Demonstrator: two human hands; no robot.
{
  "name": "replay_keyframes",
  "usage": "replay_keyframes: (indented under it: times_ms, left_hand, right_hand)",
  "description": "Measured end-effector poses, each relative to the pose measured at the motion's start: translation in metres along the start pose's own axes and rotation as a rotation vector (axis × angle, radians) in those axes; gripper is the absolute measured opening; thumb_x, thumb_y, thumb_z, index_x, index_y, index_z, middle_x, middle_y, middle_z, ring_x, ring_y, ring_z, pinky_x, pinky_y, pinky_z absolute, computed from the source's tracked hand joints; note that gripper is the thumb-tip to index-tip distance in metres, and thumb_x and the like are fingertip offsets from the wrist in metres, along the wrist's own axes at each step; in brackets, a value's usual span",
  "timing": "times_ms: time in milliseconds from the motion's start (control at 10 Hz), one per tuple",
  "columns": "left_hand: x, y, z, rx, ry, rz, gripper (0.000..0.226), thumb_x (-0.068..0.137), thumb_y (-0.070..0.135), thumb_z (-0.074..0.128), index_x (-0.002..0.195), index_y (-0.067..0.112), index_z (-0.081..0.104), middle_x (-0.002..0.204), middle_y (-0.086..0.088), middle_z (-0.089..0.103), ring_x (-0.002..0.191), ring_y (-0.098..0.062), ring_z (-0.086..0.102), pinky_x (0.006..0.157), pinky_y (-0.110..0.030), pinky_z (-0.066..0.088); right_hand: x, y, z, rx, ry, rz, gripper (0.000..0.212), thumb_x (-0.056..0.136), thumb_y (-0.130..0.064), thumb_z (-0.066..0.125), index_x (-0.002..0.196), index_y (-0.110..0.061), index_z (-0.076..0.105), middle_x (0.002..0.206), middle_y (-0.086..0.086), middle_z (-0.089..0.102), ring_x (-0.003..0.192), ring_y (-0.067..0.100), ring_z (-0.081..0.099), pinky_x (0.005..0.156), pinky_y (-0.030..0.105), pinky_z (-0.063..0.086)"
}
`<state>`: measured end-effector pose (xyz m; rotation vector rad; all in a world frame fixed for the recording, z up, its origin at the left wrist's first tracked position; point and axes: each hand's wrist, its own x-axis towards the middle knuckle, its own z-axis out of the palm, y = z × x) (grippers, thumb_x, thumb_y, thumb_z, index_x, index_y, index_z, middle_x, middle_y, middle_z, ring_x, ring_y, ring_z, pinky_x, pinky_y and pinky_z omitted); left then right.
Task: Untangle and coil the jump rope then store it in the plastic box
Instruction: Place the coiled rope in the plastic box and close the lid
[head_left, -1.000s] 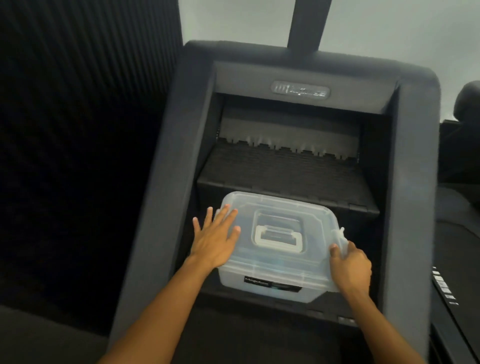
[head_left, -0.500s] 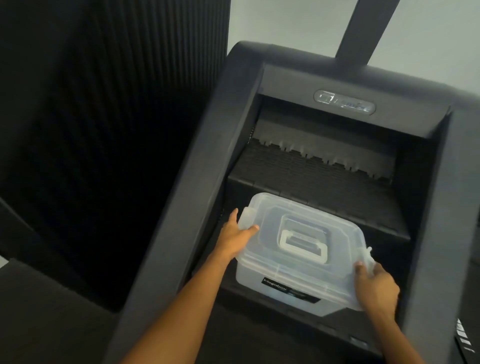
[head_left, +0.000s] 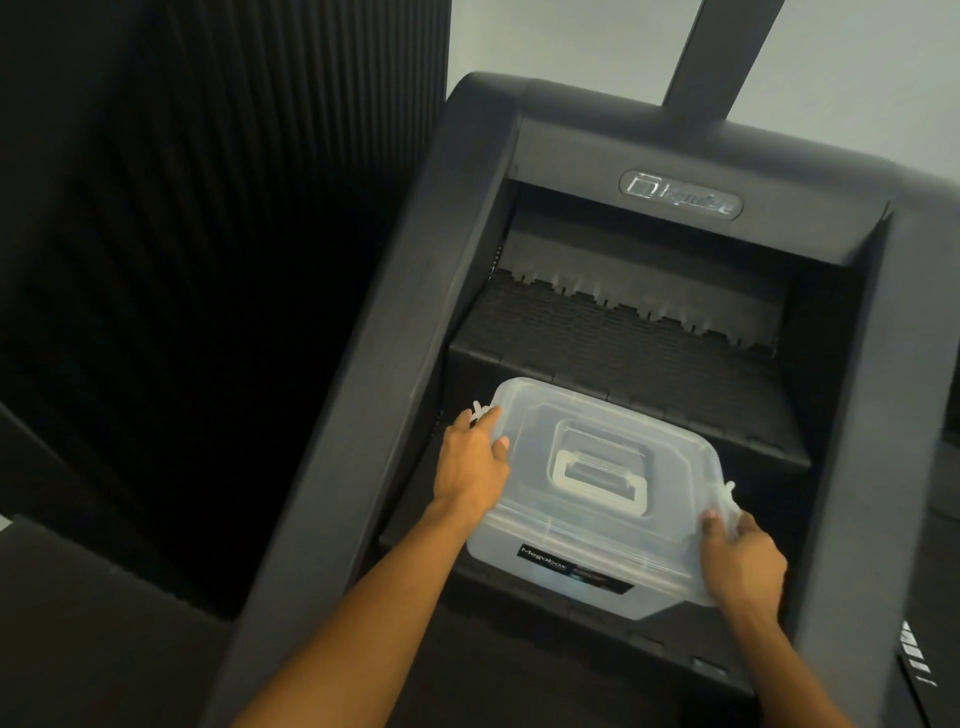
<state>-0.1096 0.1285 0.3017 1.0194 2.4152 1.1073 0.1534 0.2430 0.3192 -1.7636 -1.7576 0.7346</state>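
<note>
Two hands on the plastic box (head_left: 587, 519), one at each end. It sits on a lower step (head_left: 623, 343) of a black stair machine (head_left: 571, 130), with the lid (head_left: 597, 431) seated and the carry handle (head_left: 600, 470) folded flat.

No jump rope is in view anywhere. The box walls are cloudy, so you cannot tell whether it is coiled inside. Judged from that, the untangling and coiling are either done and sealed in, or not yet begun with the box about to be opened. Which one is not clear.

Your left hand (head_left: 470, 467) curls round the left latch (head_left: 480, 415), thumb lying on the lid's top, forearm reaching in from low left. Your right hand (head_left: 743, 561) pinches the right latch (head_left: 724, 501), which stands flipped up off the lid, wrist bent over the near right corner. Both latches appear raised rather than snapped down.
</note>
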Motion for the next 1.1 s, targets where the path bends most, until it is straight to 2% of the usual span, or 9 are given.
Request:
replay_keyframes:
  times_ms: [200, 400, 500, 600, 700, 800, 900, 1000, 1100]
  left_hand:
    - [-0.002, 0.009, -0.002, 0.091, 0.059, 0.037, 0.041, 0.104, 0.021, 0.051, 0.144, 0.017, 0.052, 0.15, -0.013, 0.047, 0.135, -0.029, 0.047, 0.106, -0.039, 0.047]
    - [0.001, 0.01, 0.003, 0.046, 0.106, 0.011, 0.037, 0.101, 0.015, 0.057, 0.137, 0.01, 0.059, 0.14, -0.013, 0.056, 0.123, -0.029, 0.059, 0.096, -0.038, 0.055]
    - [0.003, 0.011, 0.008, 0.078, 0.134, 0.032, 0.02, 0.096, 0.006, 0.061, 0.114, 0.009, 0.068, 0.117, -0.009, 0.064, 0.102, -0.025, 0.068, 0.081, -0.031, 0.06]
    - [0.005, 0.012, 0.01, 0.118, 0.134, 0.02, 0.014, 0.092, 0.002, 0.065, 0.105, 0.008, 0.068, 0.107, -0.006, 0.065, 0.094, -0.022, 0.068, 0.076, -0.032, 0.062]
    - [0.005, 0.008, 0.012, 0.133, 0.137, 0.072, 0.016, 0.096, 0.009, 0.062, 0.11, 0.009, 0.068, 0.113, -0.008, 0.066, 0.1, -0.024, 0.068, 0.078, -0.037, 0.063]
    - [0.006, 0.001, 0.012, 0.189, 0.118, 0.141, 0.029, 0.099, 0.017, 0.055, 0.128, 0.012, 0.062, 0.128, -0.008, 0.062, 0.112, -0.024, 0.062, 0.088, -0.039, 0.06]
    - [0.007, 0.002, 0.007, 0.28, 0.066, 0.18, 0.04, 0.1, 0.024, 0.053, 0.139, 0.016, 0.053, 0.134, -0.008, 0.056, 0.116, -0.023, 0.057, 0.095, -0.039, 0.056]
    - [0.01, 0.005, 0.0, 0.399, 0.018, 0.246, 0.041, 0.099, 0.033, 0.049, 0.138, 0.018, 0.051, 0.132, -0.009, 0.057, 0.114, -0.024, 0.058, 0.102, -0.042, 0.05]
    - [0.017, 0.013, -0.012, 0.493, -0.027, 0.317, 0.051, 0.099, 0.042, 0.048, 0.145, 0.021, 0.045, 0.144, -0.01, 0.051, 0.132, -0.028, 0.048, 0.119, -0.05, 0.03]
  right_hand:
    - [0.0, 0.005, 0.0, -0.01, 0.018, -0.03, 0.036, 0.102, -0.025, 0.056, 0.124, 0.004, 0.059, 0.109, 0.027, 0.066, 0.081, 0.03, 0.056, 0.082, 0.047, 0.054]
    - [0.002, 0.007, 0.003, 0.009, 0.011, -0.024, 0.036, 0.102, -0.024, 0.055, 0.124, 0.003, 0.06, 0.106, 0.023, 0.066, 0.08, 0.029, 0.057, 0.078, 0.042, 0.052]
    - [0.003, 0.009, 0.003, 0.024, 0.017, -0.022, 0.038, 0.101, -0.025, 0.056, 0.127, 0.003, 0.059, 0.098, 0.014, 0.061, 0.081, 0.028, 0.057, 0.08, 0.045, 0.055]
    - [0.006, 0.011, 0.006, 0.024, 0.023, -0.01, 0.039, 0.101, -0.026, 0.057, 0.129, 0.0, 0.058, 0.105, 0.019, 0.065, 0.083, 0.028, 0.059, 0.082, 0.049, 0.057]
    - [0.008, 0.014, 0.008, 0.002, 0.036, 0.002, 0.037, 0.101, -0.029, 0.057, 0.125, -0.001, 0.058, 0.109, 0.022, 0.067, 0.083, 0.029, 0.061, 0.081, 0.05, 0.058]
    - [0.009, 0.014, 0.008, -0.049, 0.011, -0.008, 0.045, 0.101, -0.034, 0.054, 0.137, -0.006, 0.051, 0.122, 0.022, 0.064, 0.096, 0.036, 0.067, 0.085, 0.056, 0.059]
    - [0.01, 0.009, 0.004, -0.11, -0.045, -0.081, 0.058, 0.103, -0.03, 0.052, 0.156, -0.016, 0.034, 0.15, 0.016, 0.047, 0.126, 0.04, 0.056, 0.1, 0.058, 0.049]
    - [0.012, 0.005, -0.003, -0.214, -0.096, -0.171, 0.06, 0.103, -0.032, 0.05, 0.158, -0.02, 0.028, 0.162, 0.011, 0.034, 0.143, 0.036, 0.041, 0.111, 0.057, 0.04]
    - [0.017, -0.002, -0.01, -0.307, -0.116, -0.221, 0.065, 0.102, -0.043, 0.049, 0.159, -0.025, 0.023, 0.165, 0.008, 0.027, 0.151, 0.033, 0.028, 0.118, 0.06, 0.031]
